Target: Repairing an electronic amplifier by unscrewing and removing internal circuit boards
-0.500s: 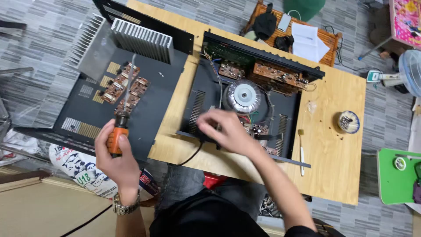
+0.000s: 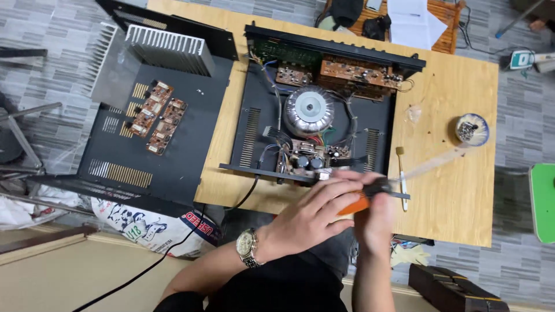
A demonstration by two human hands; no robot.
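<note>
Both of my hands meet at the front edge of the wooden table [image 2: 457,92], just in front of the open black amplifier chassis [image 2: 254,133]. My left hand [image 2: 309,219], with a wristwatch, is wrapped over the orange handle of a screwdriver [image 2: 359,204]. My right hand [image 2: 377,222] grips the same handle at its black end. The blurred shaft points up and to the right over the table. Inside the chassis sit a round silver transformer [image 2: 309,110] and brown circuit boards [image 2: 355,72].
A black cover panel [image 2: 191,156] with two brown boards [image 2: 159,118] and a finned heat sink [image 2: 167,49] lies to the left. A round tub of small parts [image 2: 471,128] and a brush [image 2: 400,173] rest on the table's right side. A green stool [image 2: 543,202] stands further right.
My left hand has carried the screwdriver from over the left cover panel to the right, in front of the amplifier. My right hand has left the chassis and taken hold of the handle.
</note>
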